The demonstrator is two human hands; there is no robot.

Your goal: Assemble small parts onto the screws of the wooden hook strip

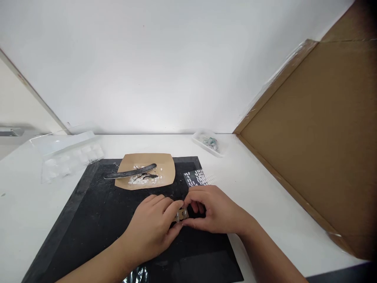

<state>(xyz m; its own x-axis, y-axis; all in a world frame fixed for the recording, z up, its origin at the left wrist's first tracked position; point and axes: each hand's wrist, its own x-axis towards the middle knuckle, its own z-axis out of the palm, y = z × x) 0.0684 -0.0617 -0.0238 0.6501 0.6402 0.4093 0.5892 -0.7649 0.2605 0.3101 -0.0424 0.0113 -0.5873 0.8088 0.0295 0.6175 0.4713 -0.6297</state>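
On the black mat [97, 220], left hand [153, 230] and right hand [216, 210] both pinch a small tan piece [182, 215] between fingertips; looks light, thin, stiff, best gripped by edges.

No readable words, brands or numbers anywhere. Only rows of small white marks on a dark sheet [196, 177], too small to read as text.

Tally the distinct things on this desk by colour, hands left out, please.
Black: 2, the mat and the sticker sheet.
Brown: 3, the paper tray, the cardboard panel, the small piece pinched by both hands.
Clear plastic: 2, the compartment box and the small dish.
Dark grey: 1, the file.
Total: 8.
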